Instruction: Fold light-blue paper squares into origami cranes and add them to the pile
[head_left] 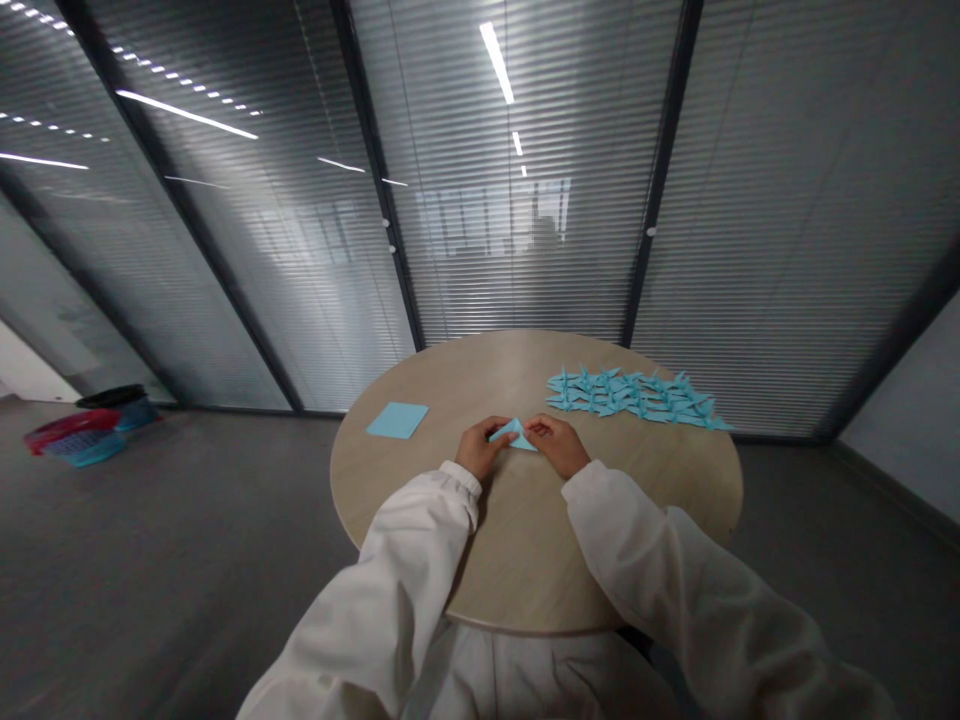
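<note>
Between my two hands, over the middle of the round table (540, 560), is a piece of light blue folding paper (516, 430), folded to a small shape with a point at the top. My left hand (481, 447) grips its left side, thumb on top. The fingers of my right hand (556, 443) pinch its right edge. Left of my hands lies a flat square of blue paper (397, 421), perhaps a stack. To the right, several folded blue paper cranes (630, 393) sit packed in rows.
A glass wall with blinds (517, 270) stands close behind the table. On the floor at the far left are a basket with a red liner (82, 435) and a bin with a black liner (120, 405).
</note>
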